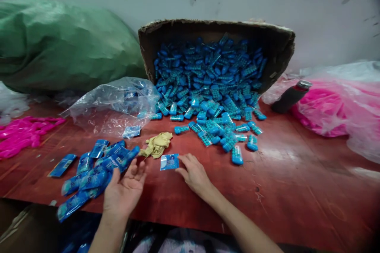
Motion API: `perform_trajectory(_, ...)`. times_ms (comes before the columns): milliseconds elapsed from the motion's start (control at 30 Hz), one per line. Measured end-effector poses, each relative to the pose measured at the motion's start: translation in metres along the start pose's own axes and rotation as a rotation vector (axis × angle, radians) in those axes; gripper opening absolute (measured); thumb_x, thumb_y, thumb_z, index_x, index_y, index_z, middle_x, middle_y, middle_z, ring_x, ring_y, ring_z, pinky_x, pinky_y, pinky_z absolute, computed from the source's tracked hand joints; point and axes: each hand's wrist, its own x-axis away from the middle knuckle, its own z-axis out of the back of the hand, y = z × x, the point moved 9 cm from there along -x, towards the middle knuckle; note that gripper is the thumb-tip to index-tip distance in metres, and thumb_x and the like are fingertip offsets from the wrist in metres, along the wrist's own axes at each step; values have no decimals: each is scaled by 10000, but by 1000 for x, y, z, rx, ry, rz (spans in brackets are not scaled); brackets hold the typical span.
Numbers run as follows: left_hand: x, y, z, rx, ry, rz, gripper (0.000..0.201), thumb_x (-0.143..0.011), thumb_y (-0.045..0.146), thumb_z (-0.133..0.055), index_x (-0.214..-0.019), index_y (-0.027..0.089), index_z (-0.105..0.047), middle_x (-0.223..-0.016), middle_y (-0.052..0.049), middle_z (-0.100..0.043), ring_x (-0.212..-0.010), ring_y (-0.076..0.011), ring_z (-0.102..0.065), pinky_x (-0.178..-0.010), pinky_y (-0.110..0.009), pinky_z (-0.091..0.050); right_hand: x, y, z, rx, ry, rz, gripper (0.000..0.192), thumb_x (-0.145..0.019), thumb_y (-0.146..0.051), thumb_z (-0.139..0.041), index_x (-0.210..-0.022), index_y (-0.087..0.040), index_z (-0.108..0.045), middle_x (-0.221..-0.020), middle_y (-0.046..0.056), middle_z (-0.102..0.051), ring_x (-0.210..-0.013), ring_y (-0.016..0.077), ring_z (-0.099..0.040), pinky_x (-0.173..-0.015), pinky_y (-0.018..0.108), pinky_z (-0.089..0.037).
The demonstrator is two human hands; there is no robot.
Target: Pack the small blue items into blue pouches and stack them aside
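My left hand (124, 185) is turned palm up, with its fingers loosely curled and apart. It is beside a pile of filled blue packets (93, 178), and the end of one packet lies just behind its fingertips. No held item shows in the palm. My right hand (194, 174) reaches in palm down from the right. Its thumb and fingertips are apart at the right edge of a small flat blue printed packet (169, 162) on the red table (184, 201). Whether they press on that edge is hard to tell. A crumpled yellowish cloth-like piece (158, 144) lies just beyond.
A tipped cardboard box (277, 63) spills many blue-capped clear containers (213, 99) with turquoise pieces. A clear plastic bag (103, 106) holds blue packets. Around them are a green sack (65, 43), pink material (26, 134), a dark bottle (289, 97) and pink-filled bags (326, 110).
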Motion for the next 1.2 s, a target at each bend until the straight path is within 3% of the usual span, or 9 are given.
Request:
perform_trajectory(100, 2, -40, -2, -148, -31, 105, 215, -825, 181, -389, -799, 117, -593, -553, -52, -649, -666, -195, -654, -688, -379, -519, -28, 0, -14, 164, -28, -42, 170, -779, -275, -570, -939, -216, -577, -953, 68, -560, -914, 232, -485, -751, 333, -376)
perform_trajectory(200, 7, -68, -2, -293, -27, 120, 107, -774, 128, -475, -813, 133, -575, -535, -26, -632, -580, -155, -632, -641, -317, -513, -41, 0, -22, 170, -28, -57, 62, -772, -210, -566, -828, -196, -586, -913, 79, -567, -896, 243, -488, -736, 344, -366)
perform_trajectory(400, 11, -68, -3, -508, 0, -66, 320, -618, 214, -679, -885, 153, -514, -596, 35, -584, -455, -74, -533, -441, -183, -421, -25, -4, -9, 66, -13, -19, 32, -789, -181, -537, -763, -181, -555, -827, 35, -582, -811, 173, -516, -706, 268, -377)
perform_trajectory(533, 7, -75, -14, -593, -73, -67, 386, -566, 254, -712, -891, 139, -538, -617, 33, -580, -474, -69, -526, -406, -167, -379, -8, -6, -6, -250, -30, 28, 41, -798, -186, -506, -759, -186, -519, -741, -26, -573, -690, 108, -523, -641, 200, -394)
perform_trajectory(633, 6, -91, -22, -589, -147, 25, 287, -571, 301, -698, -738, 108, -568, -524, 28, -561, -404, -58, -471, -373, -172, -348, -1, 6, -12, -634, -3, -50, 31, -753, -169, -518, -780, -182, -516, -711, -33, -566, -663, 110, -528, -618, 205, -414)
perform_trajectory(700, 6, -95, -23, -583, -130, 24, 286, -555, 320, -704, -687, 102, -575, -491, 26, -555, -390, -63, -460, -366, -183, -357, -1, 15, -17, -705, 30, -113, 128, -736, -173, -518, -864, -179, -526, -753, -21, -589, -692, 120, -549, -623, 210, -431)
perform_trajectory(900, 5, -99, -19, -529, -79, 38, 308, -523, 352, -725, -641, 114, -569, -479, 19, -563, -403, -96, -502, -372, -215, -412, -10, 25, -15, -511, 105, -212, 163, -788, -249, -442, -697, -162, -545, -647, -6, -587, -601, 123, -545, -545, 202, -420)
perform_trajectory(1033, 8, -101, -14, -514, -135, 145, 292, -528, 310, -738, -667, 117, -568, -516, -5, -602, -442, -109, -540, -423, -225, -446, -17, 27, -6, -338, 135, -252, 200, -838, -290, -392, -770, -180, -545, -672, -2, -580, -647, 140, -553, -584, 224, -407)
perform_trajectory(1200, 14, -97, -9, -474, -134, 166, 273, -570, 297, -723, -721, 135, -565, -516, 13, -595, -404, -84, -507, -368, -186, -383, -21, 25, -1, -114, 61, -250, 154, -758, -341, -556, -859, -229, -588, -808, 29, -598, -802, 208, -558, -689, 295, -389)
